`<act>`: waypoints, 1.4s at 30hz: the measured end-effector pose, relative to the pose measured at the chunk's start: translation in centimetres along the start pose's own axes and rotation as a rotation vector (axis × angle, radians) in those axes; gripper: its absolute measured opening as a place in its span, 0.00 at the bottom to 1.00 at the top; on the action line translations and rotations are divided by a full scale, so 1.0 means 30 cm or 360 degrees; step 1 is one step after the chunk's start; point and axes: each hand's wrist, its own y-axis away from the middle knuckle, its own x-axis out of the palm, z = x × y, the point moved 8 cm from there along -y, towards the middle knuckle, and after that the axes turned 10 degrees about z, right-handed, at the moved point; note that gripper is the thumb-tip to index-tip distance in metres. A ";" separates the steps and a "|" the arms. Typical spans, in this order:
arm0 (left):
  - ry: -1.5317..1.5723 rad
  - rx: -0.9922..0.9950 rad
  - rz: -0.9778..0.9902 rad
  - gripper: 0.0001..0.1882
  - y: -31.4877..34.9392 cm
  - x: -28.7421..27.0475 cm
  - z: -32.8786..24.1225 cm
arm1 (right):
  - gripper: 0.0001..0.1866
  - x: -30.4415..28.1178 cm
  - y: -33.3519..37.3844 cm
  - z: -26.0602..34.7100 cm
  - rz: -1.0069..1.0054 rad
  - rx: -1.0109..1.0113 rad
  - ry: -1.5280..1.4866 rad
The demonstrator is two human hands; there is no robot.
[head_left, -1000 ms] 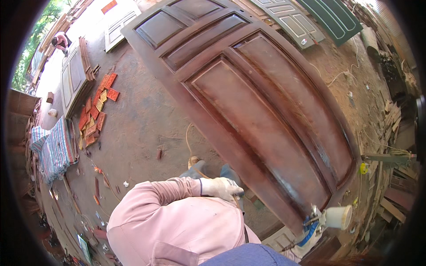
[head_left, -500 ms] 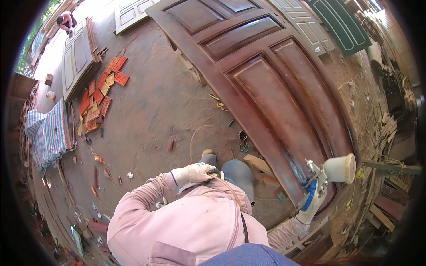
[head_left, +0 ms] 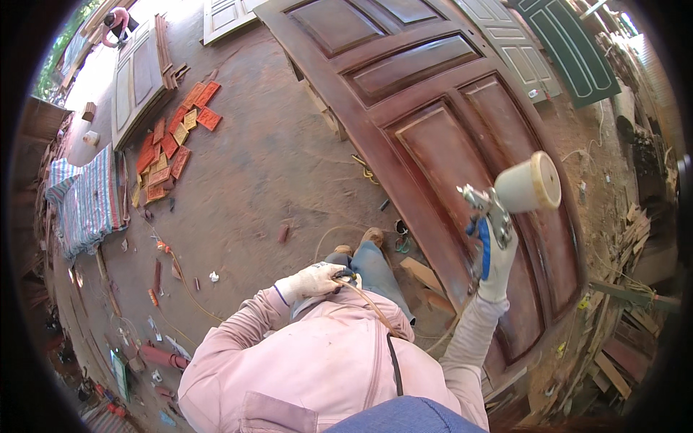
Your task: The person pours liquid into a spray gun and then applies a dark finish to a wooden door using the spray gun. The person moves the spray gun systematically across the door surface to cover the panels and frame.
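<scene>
My right hand (head_left: 498, 263), in a white and blue glove, grips a metal spray gun (head_left: 498, 218) with a pale, round cup (head_left: 518, 187). Both are over the near part of a large reddish-brown panelled door (head_left: 386, 119), which lies raised off the ground. The gun's nozzle points left across the door's panels. At my waist my left hand (head_left: 312, 283), in a white glove, is closed around a tan hose (head_left: 369, 303) that runs over my pink jacket. The fingertips of that hand are partly hidden.
Orange and yellow blocks (head_left: 173, 148) lie on the ground to the left, near a striped sheet (head_left: 90, 206). Wood offcuts (head_left: 427, 278) rest beside the door's near edge. More doors, one dark green (head_left: 570, 54), stand beyond. Another person (head_left: 119, 25) bends over a door far left.
My right hand has lifted the spray gun away from the door's near right end, moving it farther forward and slightly left. My left hand stays at my waist; one foot shows farther forward.
</scene>
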 end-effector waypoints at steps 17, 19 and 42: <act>-0.0125 -0.0345 -0.0469 0.18 -0.097 -0.283 -0.066 | 0.20 0.297 -1.021 -0.107 0.0380 -0.0189 -0.0054; -0.0203 -0.0309 -0.0501 0.19 -0.097 -0.353 -0.094 | 0.20 0.260 -1.070 -0.063 0.0181 -0.0264 0.0015; -0.0368 -0.0246 -0.0020 0.16 -0.231 -0.944 -0.101 | 0.22 0.267 -1.265 -0.136 0.0033 0.0179 -0.0115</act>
